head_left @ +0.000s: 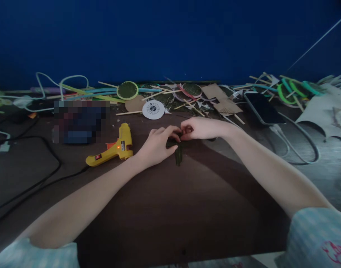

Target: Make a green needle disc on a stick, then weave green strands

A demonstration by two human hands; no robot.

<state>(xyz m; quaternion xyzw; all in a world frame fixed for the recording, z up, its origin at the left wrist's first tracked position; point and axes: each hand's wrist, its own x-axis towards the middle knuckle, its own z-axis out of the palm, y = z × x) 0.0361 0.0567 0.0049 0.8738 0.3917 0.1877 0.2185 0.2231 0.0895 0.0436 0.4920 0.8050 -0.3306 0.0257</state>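
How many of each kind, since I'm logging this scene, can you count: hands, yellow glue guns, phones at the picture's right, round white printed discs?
Hands: left hand and right hand, 2
Glue gun: 1
Phone at right: 1
White disc: 1
Total: 5

Right of the glue gun [122, 145], past the left forearm [95, 201], I've got bare tabletop [187, 208] to cross; its cord [84, 170] blocks the left, craft clutter [191, 91] walls off behind.

A craft workspace, by its contents: the dark brown desk [181, 212] carries a yellow plastic glue gun [118, 146] left of the hands [160, 145], with thin pale wooden sticks [130, 112] and flat brown cardboard pieces [227, 107] cluttered beyond them.
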